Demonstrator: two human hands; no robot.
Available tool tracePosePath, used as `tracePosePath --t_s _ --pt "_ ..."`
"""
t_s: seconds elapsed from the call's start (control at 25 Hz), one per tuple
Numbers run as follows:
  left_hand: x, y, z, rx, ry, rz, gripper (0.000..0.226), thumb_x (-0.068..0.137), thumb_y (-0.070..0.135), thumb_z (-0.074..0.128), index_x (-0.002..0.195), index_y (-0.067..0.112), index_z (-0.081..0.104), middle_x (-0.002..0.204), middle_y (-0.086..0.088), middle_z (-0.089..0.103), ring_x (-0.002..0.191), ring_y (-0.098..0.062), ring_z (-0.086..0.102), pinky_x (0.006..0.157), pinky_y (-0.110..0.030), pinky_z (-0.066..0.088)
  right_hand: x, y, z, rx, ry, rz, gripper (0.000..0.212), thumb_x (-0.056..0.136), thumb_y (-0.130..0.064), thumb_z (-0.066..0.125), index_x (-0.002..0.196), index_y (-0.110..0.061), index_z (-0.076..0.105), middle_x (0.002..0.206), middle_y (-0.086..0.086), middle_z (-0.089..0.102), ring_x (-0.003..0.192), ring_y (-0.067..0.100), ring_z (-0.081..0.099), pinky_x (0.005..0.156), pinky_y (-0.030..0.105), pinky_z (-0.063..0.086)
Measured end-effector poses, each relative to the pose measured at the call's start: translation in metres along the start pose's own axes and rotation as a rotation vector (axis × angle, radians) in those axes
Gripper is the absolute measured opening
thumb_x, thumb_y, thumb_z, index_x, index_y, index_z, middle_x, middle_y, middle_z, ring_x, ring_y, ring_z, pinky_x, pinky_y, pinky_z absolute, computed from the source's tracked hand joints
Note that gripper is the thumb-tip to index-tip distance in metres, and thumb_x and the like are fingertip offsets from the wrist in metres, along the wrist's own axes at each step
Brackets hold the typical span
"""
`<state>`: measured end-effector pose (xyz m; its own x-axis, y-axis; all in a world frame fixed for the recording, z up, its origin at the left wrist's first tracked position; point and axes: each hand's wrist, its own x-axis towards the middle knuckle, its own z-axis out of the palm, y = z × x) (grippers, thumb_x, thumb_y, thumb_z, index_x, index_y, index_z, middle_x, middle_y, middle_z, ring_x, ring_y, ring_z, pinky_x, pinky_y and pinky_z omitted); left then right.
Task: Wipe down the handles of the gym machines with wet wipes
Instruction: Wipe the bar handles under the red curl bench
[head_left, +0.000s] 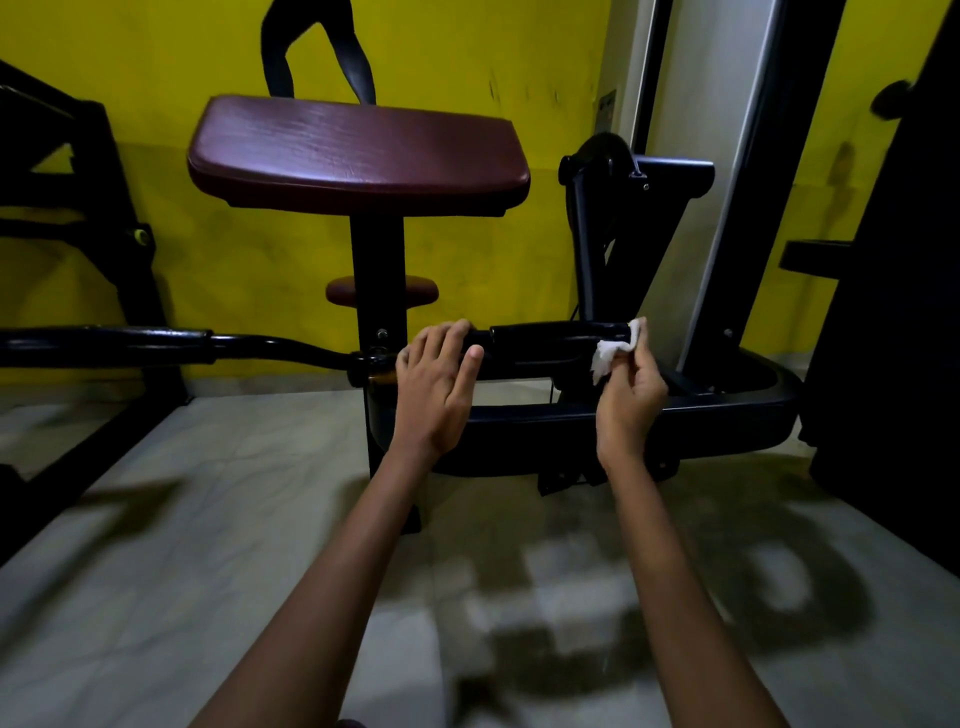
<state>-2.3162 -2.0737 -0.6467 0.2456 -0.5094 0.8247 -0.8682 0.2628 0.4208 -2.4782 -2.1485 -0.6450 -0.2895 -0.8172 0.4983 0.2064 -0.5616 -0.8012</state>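
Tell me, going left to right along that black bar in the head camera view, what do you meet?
Left handle grip → bare curved bar → left hand resting on the bar → right handle grip → wet wipe → right hand pinching it.

Pad (358, 150) above and behind bar (156, 343). Left hand (436, 384) on bar's middle. Right hand (631, 389) with wipe (613, 353) at right handle (556, 335) end.

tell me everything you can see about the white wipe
The wet wipe is a small, crumpled white sheet, cloth- or tissue-like. The right hand pinches it between thumb and fingers, pressing its upper part against the right end of the black handle, while a loose fold hangs below. Nothing else touches it.
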Motion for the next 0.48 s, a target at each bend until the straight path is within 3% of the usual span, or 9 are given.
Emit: tracePosePath --t_s 0.12,0.16,0.28,0.32,0.4,0.48 --pt "0.000 -0.001 0.003 0.006 0.012 0.005 0.063 0.093 0.047 0.020 0.127 0.005 0.052 0.124 -0.010 0.053 0.117 -0.014 0.034 0.096 -0.034 0.023 0.012 0.000 -0.013 -0.153 -0.133 -0.132 0.039 0.096 -0.001 0.042 0.134 -0.007 0.045 0.128 -0.007 0.048 0.119 0.006 0.048 0.102 0.020 0.040" --pt "0.000 -0.001 0.004 0.014 0.016 0.009 0.062 0.093 0.046 0.021 0.127 0.005 0.052 0.123 -0.010 0.053 0.116 -0.014 0.034 0.095 -0.034 0.023 0.017 -0.004 -0.017 -0.145 -0.190 -0.125 0.037 0.097 0.000 0.040 0.133 -0.006 0.047 0.124 -0.006 0.051 0.113 0.000 0.050 0.098 0.014 0.040" --pt "0.000 -0.003 0.006 0.026 0.027 0.018 0.060 0.094 0.046 0.021 0.126 0.006 0.053 0.122 -0.010 0.053 0.115 -0.014 0.035 0.095 -0.033 0.023 0.035 -0.021 -0.028 -0.154 -0.400 -0.102 0.034 0.097 0.003 0.035 0.125 -0.001 0.053 0.095 0.007 0.060 0.072 -0.009 0.052 0.069 0.007 0.040" --pt "0.000 -0.003 0.006 0.028 0.029 0.017 0.060 0.094 0.046 0.021 0.126 0.006 0.053 0.122 -0.009 0.053 0.116 -0.014 0.036 0.096 -0.033 0.023 0.043 -0.029 -0.030 -0.223 -0.470 -0.101 0.033 0.097 0.001 0.034 0.123 0.000 0.054 0.090 0.010 0.060 0.069 -0.005 0.050 0.064 0.013 0.039" --pt "0.000 -0.004 0.005 0.026 0.031 0.016 0.060 0.094 0.046 0.022 0.126 0.006 0.053 0.121 -0.009 0.053 0.116 -0.015 0.036 0.095 -0.033 0.024 0.056 -0.044 -0.032 -0.464 -0.574 -0.127 0.029 0.099 -0.006 0.037 0.125 -0.003 0.049 0.101 0.005 0.061 0.076 0.008 0.051 0.062 0.028 0.041" --pt "0.000 -0.004 0.005 0.020 0.025 0.018 0.060 0.094 0.046 0.022 0.125 0.005 0.053 0.121 -0.010 0.054 0.116 -0.015 0.036 0.095 -0.033 0.023 0.056 -0.050 -0.034 -0.705 -0.573 -0.257 0.026 0.099 -0.013 0.040 0.122 -0.008 0.049 0.108 0.008 0.062 0.078 0.019 0.056 0.061 0.032 0.042"
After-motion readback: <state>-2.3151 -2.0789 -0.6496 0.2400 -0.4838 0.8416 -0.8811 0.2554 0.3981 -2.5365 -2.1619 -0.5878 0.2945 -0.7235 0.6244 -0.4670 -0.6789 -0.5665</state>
